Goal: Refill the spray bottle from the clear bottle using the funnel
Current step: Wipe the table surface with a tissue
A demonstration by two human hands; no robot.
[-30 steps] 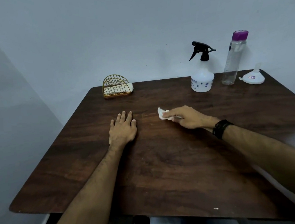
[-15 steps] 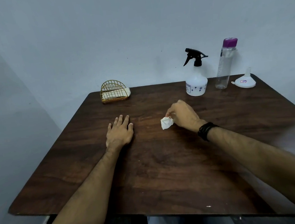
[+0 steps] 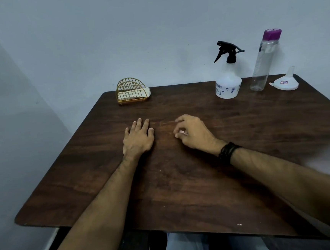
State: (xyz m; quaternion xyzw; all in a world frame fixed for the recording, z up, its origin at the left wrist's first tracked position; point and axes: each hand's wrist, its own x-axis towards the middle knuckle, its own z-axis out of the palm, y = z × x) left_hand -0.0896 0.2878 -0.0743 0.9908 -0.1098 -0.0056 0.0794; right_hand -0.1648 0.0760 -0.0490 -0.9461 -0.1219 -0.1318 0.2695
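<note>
Both hands are at the counter's [image 3: 185,183] middle: the left hand [image 3: 138,138] lies flat and empty, the right hand [image 3: 193,132] is curled around a white wad [image 3: 181,132]. No refilling step is begun; spray bottle [image 3: 228,81], clear bottle [image 3: 262,64] and funnel [image 3: 285,82] stand capped and untouched at the far right corner, and must be reached next.

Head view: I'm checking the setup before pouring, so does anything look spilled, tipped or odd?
Nothing spilled or tipped. The spray bottle and clear bottle stand capped; the funnel rests mouth-down. One oddity: the right hand is closed around a white wad.
</note>
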